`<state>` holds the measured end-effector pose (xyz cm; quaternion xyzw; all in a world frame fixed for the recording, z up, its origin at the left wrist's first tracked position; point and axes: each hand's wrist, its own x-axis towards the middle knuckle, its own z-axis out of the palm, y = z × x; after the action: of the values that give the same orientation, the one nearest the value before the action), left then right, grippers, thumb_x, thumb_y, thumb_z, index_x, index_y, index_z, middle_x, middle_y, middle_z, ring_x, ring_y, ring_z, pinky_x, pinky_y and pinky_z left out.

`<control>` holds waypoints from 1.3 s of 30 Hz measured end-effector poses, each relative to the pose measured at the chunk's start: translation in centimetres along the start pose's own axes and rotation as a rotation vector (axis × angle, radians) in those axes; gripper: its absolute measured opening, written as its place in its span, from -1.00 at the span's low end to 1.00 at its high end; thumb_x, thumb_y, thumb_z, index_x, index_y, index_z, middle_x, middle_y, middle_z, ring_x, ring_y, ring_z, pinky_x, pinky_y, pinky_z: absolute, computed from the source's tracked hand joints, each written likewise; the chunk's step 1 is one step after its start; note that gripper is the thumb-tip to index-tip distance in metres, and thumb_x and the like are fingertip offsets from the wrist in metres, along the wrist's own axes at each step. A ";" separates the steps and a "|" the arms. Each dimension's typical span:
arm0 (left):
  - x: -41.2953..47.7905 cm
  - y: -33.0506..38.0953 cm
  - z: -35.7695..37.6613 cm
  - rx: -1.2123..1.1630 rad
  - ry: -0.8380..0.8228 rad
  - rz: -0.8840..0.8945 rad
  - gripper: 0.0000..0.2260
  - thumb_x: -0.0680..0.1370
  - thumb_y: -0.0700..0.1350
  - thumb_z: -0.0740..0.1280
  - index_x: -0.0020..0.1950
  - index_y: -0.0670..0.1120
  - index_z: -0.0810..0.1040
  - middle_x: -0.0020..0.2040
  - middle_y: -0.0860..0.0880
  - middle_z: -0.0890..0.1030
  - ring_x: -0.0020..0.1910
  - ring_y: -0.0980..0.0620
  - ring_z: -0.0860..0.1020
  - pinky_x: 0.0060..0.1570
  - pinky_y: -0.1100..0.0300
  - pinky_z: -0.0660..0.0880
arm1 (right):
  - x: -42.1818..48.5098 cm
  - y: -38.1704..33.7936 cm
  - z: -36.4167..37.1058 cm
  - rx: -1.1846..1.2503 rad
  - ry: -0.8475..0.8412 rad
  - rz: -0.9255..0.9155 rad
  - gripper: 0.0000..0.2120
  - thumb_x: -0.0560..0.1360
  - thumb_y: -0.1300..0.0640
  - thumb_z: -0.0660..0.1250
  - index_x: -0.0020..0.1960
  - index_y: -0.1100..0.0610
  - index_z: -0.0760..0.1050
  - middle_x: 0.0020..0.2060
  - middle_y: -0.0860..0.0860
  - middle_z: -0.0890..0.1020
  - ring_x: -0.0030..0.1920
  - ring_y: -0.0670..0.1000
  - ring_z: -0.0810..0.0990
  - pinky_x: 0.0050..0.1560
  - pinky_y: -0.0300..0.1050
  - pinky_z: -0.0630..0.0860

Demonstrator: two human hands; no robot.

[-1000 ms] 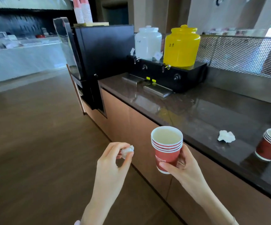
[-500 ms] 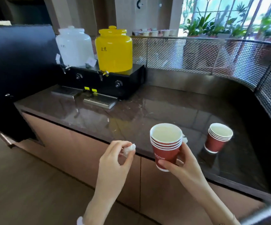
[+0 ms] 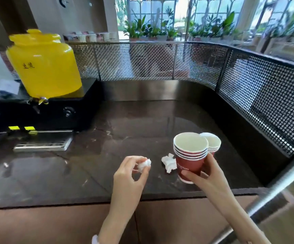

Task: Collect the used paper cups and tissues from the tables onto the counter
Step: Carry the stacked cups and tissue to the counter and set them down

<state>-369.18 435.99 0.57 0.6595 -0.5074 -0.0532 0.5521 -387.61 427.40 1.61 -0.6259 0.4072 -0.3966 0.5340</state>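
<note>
The right hand [image 3: 211, 175] grips the upright cup stack [image 3: 189, 155] just in front of the standing stack [image 3: 212, 142] on the worktop [image 3: 134, 124]; the left hand [image 3: 128, 175] pinches a tissue wad [image 3: 144, 165].

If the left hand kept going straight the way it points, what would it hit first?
Probably nothing close. The left hand, pinching a tissue ball, points ahead over the counter; the crumpled tissue lies to its right. First in line looks like the dark back panel, though depth is unclear.
</note>
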 end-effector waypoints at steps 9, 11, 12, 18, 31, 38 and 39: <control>1.1 -4.0 3.9 -0.080 -0.155 -0.023 -0.86 0.46 -0.23 0.44 -0.10 -0.01 0.59 -0.13 0.13 0.59 -0.14 0.14 0.56 -0.21 0.37 0.47 | 0.6 1.3 -0.7 -0.038 0.198 0.023 -0.43 0.30 0.40 0.49 0.22 0.08 0.41 -0.03 -0.08 0.61 -0.17 -0.31 0.61 -0.22 -0.47 0.49; 1.2 -4.4 4.7 -0.094 -0.173 -0.026 -0.86 0.45 -0.24 0.44 -0.11 -0.01 0.59 -0.13 0.13 0.59 -0.14 0.14 0.56 -0.22 0.39 0.46 | 0.8 1.5 -0.8 -0.033 0.221 0.026 -0.42 0.31 0.41 0.48 0.22 0.04 0.39 -0.02 -0.09 0.60 -0.17 -0.33 0.60 -0.23 -0.48 0.48; 1.3 -4.6 5.0 -0.096 -0.180 -0.024 -0.85 0.45 -0.24 0.44 -0.11 -0.01 0.59 -0.13 0.13 0.59 -0.14 0.14 0.56 -0.21 0.39 0.46 | 1.0 1.6 -0.8 -0.033 0.226 0.027 -0.40 0.31 0.41 0.48 0.22 0.02 0.38 -0.01 -0.09 0.59 -0.17 -0.33 0.60 -0.23 -0.48 0.49; 1.9 -5.4 6.0 -0.068 -0.198 -0.010 -0.86 0.46 -0.23 0.43 -0.07 -0.01 0.59 -0.10 0.14 0.58 -0.10 0.14 0.55 -0.16 0.34 0.49 | 1.9 2.4 -1.2 -0.042 0.238 0.040 -0.40 0.30 0.35 0.50 0.24 0.02 0.39 0.00 -0.12 0.60 -0.10 -0.32 0.59 -0.20 -0.47 0.49; 2.7 -9.2 10.5 0.090 -0.296 -0.112 -0.78 0.42 -0.30 0.42 -0.01 -0.05 0.58 -0.05 0.15 0.54 -0.06 0.18 0.53 -0.03 0.10 0.51 | 3.1 3.3 -2.8 -0.050 0.199 0.061 -0.43 0.30 0.30 0.52 0.23 0.02 0.42 0.03 -0.13 0.62 0.01 -0.21 0.59 -0.10 -0.41 0.51; 2.6 -9.4 10.7 0.168 -0.358 -0.116 -0.75 0.44 -0.24 0.42 0.09 -0.04 0.54 0.02 0.14 0.52 0.02 0.09 0.50 0.01 0.23 0.39 | 3.4 3.1 -3.6 -0.059 0.185 0.046 -0.42 0.29 0.27 0.53 0.21 -0.06 0.42 0.02 -0.18 0.62 0.03 -0.22 0.58 -0.07 -0.41 0.51; 2.6 -9.3 10.5 0.208 -0.368 -0.102 -0.74 0.46 -0.20 0.41 0.12 -0.05 0.53 0.04 0.14 0.52 0.05 0.08 0.48 0.04 0.23 0.36 | 3.4 3.0 -3.7 -0.064 0.184 0.035 -0.43 0.29 0.27 0.53 0.18 -0.10 0.42 0.00 -0.22 0.63 0.03 -0.24 0.58 -0.06 -0.42 0.50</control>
<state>-368.85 425.84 -9.48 0.7167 -0.5684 -0.1479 0.3759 -390.14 422.60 -0.72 -0.5965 0.4780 -0.4294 0.4809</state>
